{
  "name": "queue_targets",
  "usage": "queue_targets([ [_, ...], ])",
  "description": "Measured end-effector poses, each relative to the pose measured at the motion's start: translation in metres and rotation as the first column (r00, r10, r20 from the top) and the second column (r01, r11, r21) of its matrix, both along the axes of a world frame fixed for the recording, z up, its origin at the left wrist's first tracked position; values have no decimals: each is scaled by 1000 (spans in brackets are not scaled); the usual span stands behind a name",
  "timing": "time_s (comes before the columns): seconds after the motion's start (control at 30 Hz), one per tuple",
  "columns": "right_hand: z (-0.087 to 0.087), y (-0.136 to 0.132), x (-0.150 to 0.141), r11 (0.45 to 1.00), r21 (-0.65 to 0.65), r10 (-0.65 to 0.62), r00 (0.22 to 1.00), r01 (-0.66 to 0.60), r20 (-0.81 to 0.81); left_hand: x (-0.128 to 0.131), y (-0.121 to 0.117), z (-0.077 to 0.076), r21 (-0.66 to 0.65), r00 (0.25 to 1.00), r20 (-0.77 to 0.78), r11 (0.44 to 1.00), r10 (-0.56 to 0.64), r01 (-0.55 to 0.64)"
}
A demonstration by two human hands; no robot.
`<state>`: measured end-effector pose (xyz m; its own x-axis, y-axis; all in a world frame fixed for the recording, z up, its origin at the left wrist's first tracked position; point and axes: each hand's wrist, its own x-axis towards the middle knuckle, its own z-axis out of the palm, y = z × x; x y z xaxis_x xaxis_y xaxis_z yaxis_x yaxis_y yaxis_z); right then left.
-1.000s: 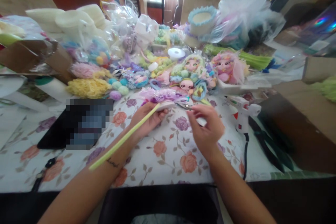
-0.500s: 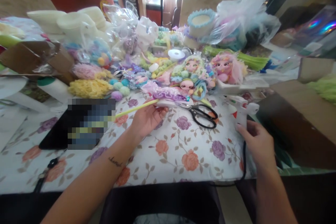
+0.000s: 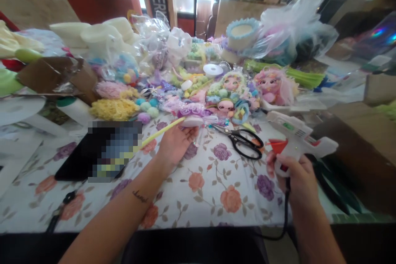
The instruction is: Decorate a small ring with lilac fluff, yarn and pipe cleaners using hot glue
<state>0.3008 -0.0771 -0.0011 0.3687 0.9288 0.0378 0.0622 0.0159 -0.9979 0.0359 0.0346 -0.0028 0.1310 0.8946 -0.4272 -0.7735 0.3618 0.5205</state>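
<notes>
My right hand (image 3: pixel 293 173) is wrapped round the grip of a white hot glue gun (image 3: pixel 292 132) with a red trigger. The gun is raised over the table's right side, and its black cord hangs below. My left hand (image 3: pixel 177 142) rests palm up, fingers loosely bent, against the near side of a white round spool (image 3: pixel 192 121). A pale yellow strip (image 3: pixel 161 133) runs from that spool toward a dark tablet (image 3: pixel 93 152), partly blurred out. Black-handled scissors (image 3: pixel 246 142) lie between my hands, blades toward the spool.
Fluffy doll-faced decorations (image 3: pixel 230 84), pompoms (image 3: pixel 150 105) and yellow crinkled material (image 3: pixel 114 109) crowd the back. Open cardboard boxes stand left (image 3: pixel 58 76) and right (image 3: pixel 355 132). A plastic-wrapped bundle (image 3: pixel 291 33) is behind. A floral cloth (image 3: pixel 201 198) covers the table.
My right hand has lifted and turned the glue gun, so its side now shows. My left hand stays by the spool. The whole view has shifted slightly.
</notes>
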Motion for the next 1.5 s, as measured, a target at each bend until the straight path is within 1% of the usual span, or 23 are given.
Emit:
queue_targets([
  [0.03,4,-2,-13,993,-21,113,984,-117,-137,-1,1,0,2,1000,-9,1000,5,-5],
  [0.1,8,-1,-36,949,-48,286,916,-311,-280,-2,2,1,11,1000,-17,1000,9,-9],
  [0.17,8,5,-54,897,-76,393,865,-435,-312,-3,2,2,27,1000,-20,1000,9,-9],
  [0.23,5,10,-69,870,-128,422,855,-475,-301,-4,3,1,59,1000,-18,998,11,-10],
  [0.3,3,13,-79,860,-179,421,863,-477,-279,-4,3,-1,99,1000,-19,995,7,-5],
  [0.37,1,13,-85,867,-186,410,875,-462,-259,-3,3,-3,130,999,-33,992,2,2],
  [0.43,1,12,-88,877,-189,394,886,-441,-244,-2,2,-6,144,998,-54,989,-16,23],
  [0.5,2,10,-89,893,-207,350,905,-400,-240,-1,1,-7,160,997,-67,986,-39,50],
  [0.6,4,9,-90,898,-240,313,918,-369,-242,-1,-1,-8,182,993,-77,978,-86,99],
  [0.93,8,12,-93,898,-248,338,930,-365,-146,0,-2,-11,191,980,-115,965,-162,182],
  [1.23,4,11,-91,894,-267,344,933,-360,-109,-1,-2,-12,184,982,-106,968,-155,172],
  [1.5,0,9,-89,895,-262,335,932,-361,-142,-2,-3,-9,156,986,-93,976,-140,154],
])
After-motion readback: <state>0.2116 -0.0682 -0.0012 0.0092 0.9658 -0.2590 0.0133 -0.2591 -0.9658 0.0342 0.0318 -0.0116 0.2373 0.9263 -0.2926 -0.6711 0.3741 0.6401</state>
